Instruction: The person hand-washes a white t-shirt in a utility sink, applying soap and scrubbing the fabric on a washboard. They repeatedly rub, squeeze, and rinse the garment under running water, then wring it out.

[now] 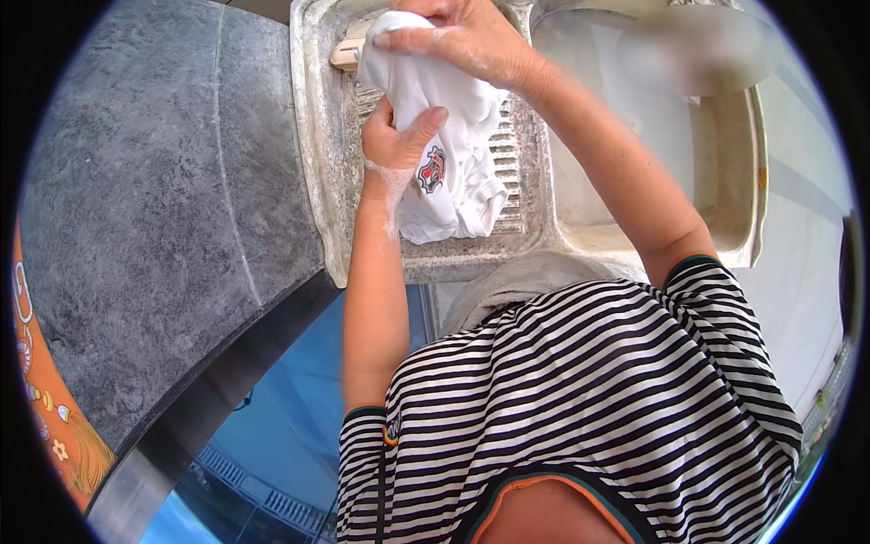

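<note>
A wet white garment [453, 154] with a small red and dark printed badge lies bunched on the ribbed washboard [517, 163] of a pale stone wash sink [313, 136]. My left hand [394, 136], soapy at the wrist, grips the cloth's lower middle with the thumb pressed on it. My right hand [458, 36] holds the top of the same garment against the board's far end. A cream scrub brush [349, 50] peeks out beside the cloth at the upper left.
A grey stone counter [163, 199] spreads to the left of the sink. The sink's deep basin [634, 163] lies to the right, with a blurred pale object above it. Blue flooring shows below; my striped shirt fills the lower right.
</note>
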